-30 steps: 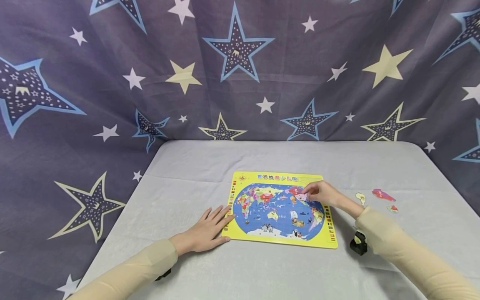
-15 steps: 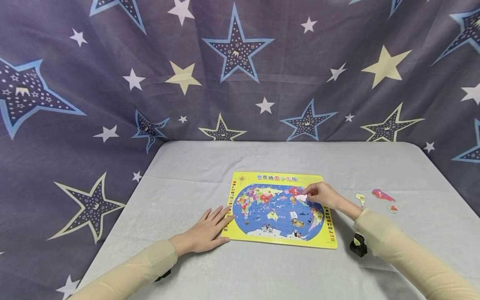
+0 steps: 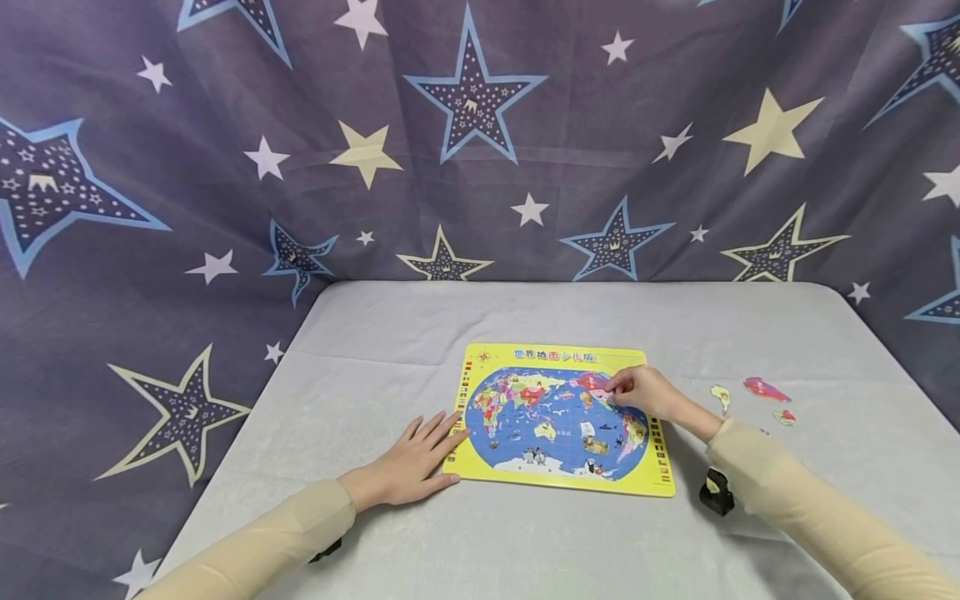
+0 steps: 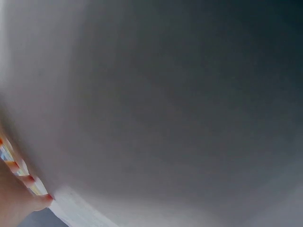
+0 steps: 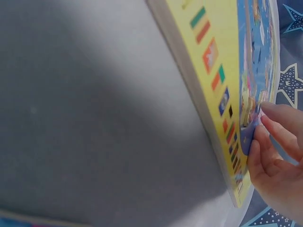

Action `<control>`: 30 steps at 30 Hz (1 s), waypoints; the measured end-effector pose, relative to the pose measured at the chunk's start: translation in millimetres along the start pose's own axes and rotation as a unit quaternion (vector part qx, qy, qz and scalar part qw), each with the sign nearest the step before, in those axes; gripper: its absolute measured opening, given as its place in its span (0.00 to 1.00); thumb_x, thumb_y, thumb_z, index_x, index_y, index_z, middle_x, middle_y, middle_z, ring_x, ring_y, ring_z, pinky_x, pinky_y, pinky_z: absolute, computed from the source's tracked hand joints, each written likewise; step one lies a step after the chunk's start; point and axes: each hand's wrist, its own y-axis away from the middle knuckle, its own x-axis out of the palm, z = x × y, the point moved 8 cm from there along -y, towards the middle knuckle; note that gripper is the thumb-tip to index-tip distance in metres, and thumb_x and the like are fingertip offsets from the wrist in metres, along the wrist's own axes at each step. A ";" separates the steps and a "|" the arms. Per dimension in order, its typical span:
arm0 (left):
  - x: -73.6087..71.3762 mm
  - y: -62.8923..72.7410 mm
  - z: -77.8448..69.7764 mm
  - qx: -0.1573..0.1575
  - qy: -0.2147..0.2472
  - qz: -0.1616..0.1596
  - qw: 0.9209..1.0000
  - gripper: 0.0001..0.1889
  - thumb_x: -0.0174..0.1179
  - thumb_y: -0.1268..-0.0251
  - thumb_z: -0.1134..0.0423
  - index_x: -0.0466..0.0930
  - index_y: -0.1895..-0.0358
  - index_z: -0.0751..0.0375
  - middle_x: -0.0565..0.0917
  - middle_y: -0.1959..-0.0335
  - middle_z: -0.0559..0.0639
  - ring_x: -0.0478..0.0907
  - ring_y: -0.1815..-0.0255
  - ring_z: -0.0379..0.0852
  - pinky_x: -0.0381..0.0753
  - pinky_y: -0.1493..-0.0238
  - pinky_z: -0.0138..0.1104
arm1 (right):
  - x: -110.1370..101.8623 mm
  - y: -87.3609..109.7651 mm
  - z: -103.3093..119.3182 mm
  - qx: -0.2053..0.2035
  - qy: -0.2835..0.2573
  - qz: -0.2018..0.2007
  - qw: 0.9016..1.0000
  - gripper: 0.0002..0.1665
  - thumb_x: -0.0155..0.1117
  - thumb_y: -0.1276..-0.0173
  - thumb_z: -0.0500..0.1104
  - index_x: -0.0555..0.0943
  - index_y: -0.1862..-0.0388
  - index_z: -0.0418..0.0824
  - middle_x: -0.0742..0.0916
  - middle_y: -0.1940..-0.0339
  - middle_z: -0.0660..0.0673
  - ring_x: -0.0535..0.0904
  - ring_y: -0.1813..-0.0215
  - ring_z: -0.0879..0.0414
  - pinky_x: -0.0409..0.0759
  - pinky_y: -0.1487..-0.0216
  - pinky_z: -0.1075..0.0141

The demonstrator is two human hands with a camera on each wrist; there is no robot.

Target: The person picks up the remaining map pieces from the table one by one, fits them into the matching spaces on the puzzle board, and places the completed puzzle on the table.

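While handling a yellow-bordered world-map board (image 3: 637,487), lying flat on the tabletop (image 3: 375,350) about midway between its left and right edges and well short of its back edge, pinching a pink-and-white map piece (image 3: 602,396) between the thumb and bent fingertips of the right hand (image 3: 645,392). Holding that piece at the upper right of the printed map, just beside a red area, partly hidden by the fingers, so not showing clearly whether seated or raised. Resting the left hand (image 3: 408,467) with a released grip, touching the board's left edge with straight, spread fingers. Showing small printed flags (image 5: 223,101) along the board's right border in the right wrist view. Seeing farther out, between the board and the tabletop's right edge, a yellow-and-white piece (image 3: 720,392) near the right sleeve (image 3: 810,492), a reddish-pink piece (image 3: 767,389) and a small red-and-green piece (image 3: 784,417). Seeing a dark star-patterned curtain (image 3: 570,50) hanging behind the back edge.
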 end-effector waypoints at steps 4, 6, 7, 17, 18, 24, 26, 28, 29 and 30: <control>-0.6 0.1 -0.3 0.000 0.001 0.002 1.000 0.34 0.36 0.35 0.39 0.45 0.30 0.50 0.42 0.29 0.52 0.39 0.30 0.52 0.41 0.36 0.52 | 0.0 0.3 2.4 -0.003 0.004 -0.005 1.000 0.08 0.63 0.47 0.31 0.81 0.67 0.29 0.79 0.78 0.47 0.69 0.77 0.60 0.68 0.77 0.72; -0.8 0.1 -0.6 0.001 0.000 0.003 1.000 0.34 0.36 0.35 0.39 0.45 0.30 0.50 0.42 0.29 0.52 0.39 0.30 0.53 0.41 0.36 0.52 | -0.3 0.6 3.2 -0.003 0.005 -0.007 1.000 0.08 0.63 0.47 0.31 0.81 0.67 0.29 0.79 0.79 0.47 0.69 0.77 0.59 0.68 0.77 0.72; -0.9 0.0 -0.7 0.001 0.001 0.003 1.000 0.34 0.36 0.35 0.39 0.45 0.30 0.50 0.42 0.29 0.52 0.39 0.30 0.53 0.41 0.36 0.52 | -0.4 0.8 3.7 -0.002 0.006 -0.009 1.000 0.07 0.63 0.47 0.31 0.81 0.67 0.29 0.79 0.79 0.47 0.69 0.77 0.59 0.67 0.77 0.72; -2.3 -0.2 -1.5 -0.001 0.001 0.005 1.000 0.34 0.37 0.35 0.40 0.46 0.30 0.51 0.43 0.29 0.53 0.39 0.30 0.53 0.41 0.36 0.52 | -4.2 4.0 2.4 0.001 -0.001 0.002 1.000 0.10 0.60 0.45 0.31 0.80 0.63 0.29 0.79 0.76 0.46 0.71 0.75 0.58 0.70 0.73 0.70; -2.2 -0.2 -1.4 -0.001 0.001 0.006 1.000 0.34 0.37 0.35 0.40 0.46 0.30 0.51 0.43 0.29 0.52 0.39 0.30 0.53 0.41 0.36 0.52 | -5.2 4.5 1.4 0.004 0.002 0.002 1.000 0.10 0.60 0.45 0.31 0.80 0.63 0.30 0.79 0.76 0.46 0.72 0.74 0.58 0.71 0.72 0.70; -1.2 -0.3 -0.6 -0.005 0.001 0.010 1.000 0.34 0.35 0.36 0.38 0.45 0.30 0.50 0.42 0.29 0.52 0.39 0.30 0.52 0.41 0.36 0.52 | -12.4 7.2 0.5 0.001 0.012 -0.006 1.000 0.10 0.61 0.46 0.32 0.81 0.64 0.31 0.80 0.73 0.46 0.74 0.71 0.57 0.74 0.69 0.67; -0.9 -0.5 -0.6 -0.004 0.001 0.010 1.000 0.34 0.35 0.36 0.38 0.45 0.30 0.50 0.42 0.29 0.52 0.39 0.30 0.52 0.41 0.36 0.52 | -14.5 8.0 0.3 0.001 0.013 -0.009 1.000 0.10 0.61 0.46 0.33 0.81 0.64 0.31 0.81 0.72 0.46 0.74 0.71 0.57 0.74 0.69 0.67; -0.9 -0.6 -0.6 -0.004 0.001 0.010 1.000 0.34 0.35 0.36 0.38 0.45 0.30 0.50 0.42 0.29 0.52 0.39 0.30 0.52 0.41 0.36 0.52 | -16.3 8.9 -0.6 0.001 0.011 -0.011 1.000 0.10 0.62 0.46 0.33 0.80 0.64 0.31 0.81 0.72 0.45 0.74 0.70 0.56 0.74 0.69 0.66; -0.8 -0.7 -0.6 -0.004 0.001 0.010 1.000 0.34 0.35 0.36 0.38 0.45 0.30 0.50 0.42 0.29 0.52 0.39 0.30 0.52 0.41 0.36 0.52 | -17.3 9.5 -1.4 0.003 0.011 -0.012 1.000 0.10 0.62 0.46 0.33 0.80 0.64 0.30 0.81 0.71 0.45 0.75 0.70 0.56 0.74 0.69 0.67; -0.7 -0.9 -0.5 -0.004 0.001 0.010 1.000 0.34 0.35 0.36 0.38 0.45 0.30 0.50 0.42 0.29 0.52 0.39 0.30 0.52 0.41 0.36 0.52 | -18.3 10.1 -2.2 0.004 0.013 -0.013 1.000 0.10 0.62 0.46 0.33 0.80 0.63 0.30 0.81 0.71 0.45 0.75 0.69 0.56 0.74 0.69 0.66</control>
